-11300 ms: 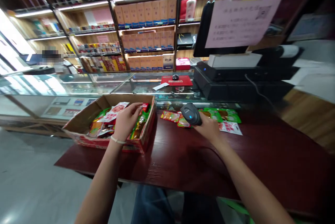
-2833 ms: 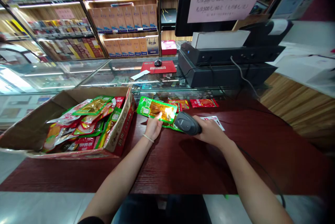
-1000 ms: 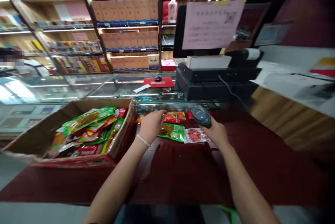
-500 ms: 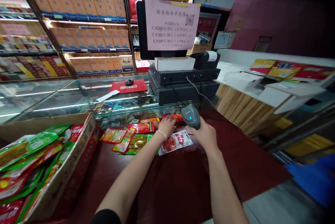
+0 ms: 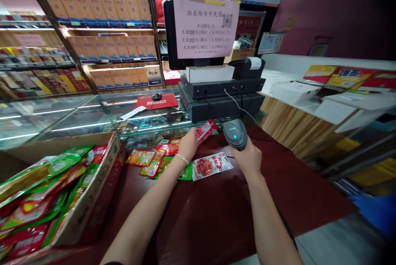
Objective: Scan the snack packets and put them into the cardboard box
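My left hand [image 5: 188, 144] grips a red snack packet [image 5: 206, 130] and holds it tilted above the dark red table [image 5: 216, 215]. My right hand [image 5: 247, 158] is wrapped round a black barcode scanner [image 5: 235, 133] with a blue light, just right of the packet. Below the hands lie several loose snack packets [image 5: 154, 159] and a white packet with a red picture [image 5: 212, 165]. A cardboard box [image 5: 93, 190] full of green and red packets stands at the left.
A black register with a screen, pink notice [image 5: 206, 27] and receipt printer [image 5: 247, 67] stands behind on a glass counter [image 5: 93, 116]. A mouse on a red pad [image 5: 156, 100] lies there. Shelves of boxes fill the back; a white counter runs at the right.
My left hand has picked a red packet up off the pile and raised it beside the scanner. The scanner has lifted slightly. The view has barely shifted.
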The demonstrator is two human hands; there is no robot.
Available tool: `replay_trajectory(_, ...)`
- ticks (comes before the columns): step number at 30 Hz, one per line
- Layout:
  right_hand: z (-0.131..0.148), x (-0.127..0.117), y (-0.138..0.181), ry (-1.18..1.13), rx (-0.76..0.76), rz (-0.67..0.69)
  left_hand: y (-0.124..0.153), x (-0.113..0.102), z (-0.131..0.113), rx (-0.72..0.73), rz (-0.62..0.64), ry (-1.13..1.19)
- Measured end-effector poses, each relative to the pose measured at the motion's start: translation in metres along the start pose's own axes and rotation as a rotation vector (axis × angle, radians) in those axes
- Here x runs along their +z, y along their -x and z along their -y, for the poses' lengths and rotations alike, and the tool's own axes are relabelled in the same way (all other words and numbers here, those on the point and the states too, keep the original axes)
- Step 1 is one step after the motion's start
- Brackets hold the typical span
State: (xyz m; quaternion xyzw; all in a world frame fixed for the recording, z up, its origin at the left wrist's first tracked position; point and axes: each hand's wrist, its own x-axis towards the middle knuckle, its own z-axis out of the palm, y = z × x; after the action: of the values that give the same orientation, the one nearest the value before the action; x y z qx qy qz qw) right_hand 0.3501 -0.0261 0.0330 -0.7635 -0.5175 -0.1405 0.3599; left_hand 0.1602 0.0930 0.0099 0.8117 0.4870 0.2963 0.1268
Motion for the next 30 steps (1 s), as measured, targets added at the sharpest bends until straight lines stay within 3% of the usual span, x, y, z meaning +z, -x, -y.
replay_trajectory(2, 0.006, 0.004, 0.004, -0.046, -0.001, -0.013, 0.014, -0.015, 0.013, -0.106, -0.158, 0.270)
replay_trajectory(4, 0.014, 0.009, 0.010, -0.093, -0.019, 0.014, 0.030, -0.026, 0.027, -0.204, -0.239, 0.511)
replay_trajectory(8, 0.035, 0.023, 0.027, -0.205, -0.097, 0.154, 0.066, -0.042, 0.057, -0.424, -0.269, 0.889)
replay_trajectory(12, 0.053, 0.033, 0.044, -0.234, -0.207, 0.311, 0.097, -0.053, 0.086, -0.393, -0.241, 1.076)
replay_trajectory(14, 0.058, 0.035, 0.050, -0.231, -0.237, 0.361, 0.106, -0.057, 0.098, -0.321, -0.230, 1.059)
replay_trajectory(18, 0.063, 0.034, 0.053, -0.282, -0.244, 0.467, 0.113, -0.061, 0.115, -0.215, -0.253, 0.791)
replay_trajectory(24, 0.073, 0.028, 0.058, -0.450, -0.287, 0.611, 0.118, -0.059, 0.119, -0.220, -0.253, 0.498)
replay_trajectory(30, 0.074, 0.031, 0.062, -0.407, -0.355, 0.647, 0.119, -0.058, 0.118, -0.203, -0.233, 0.455)
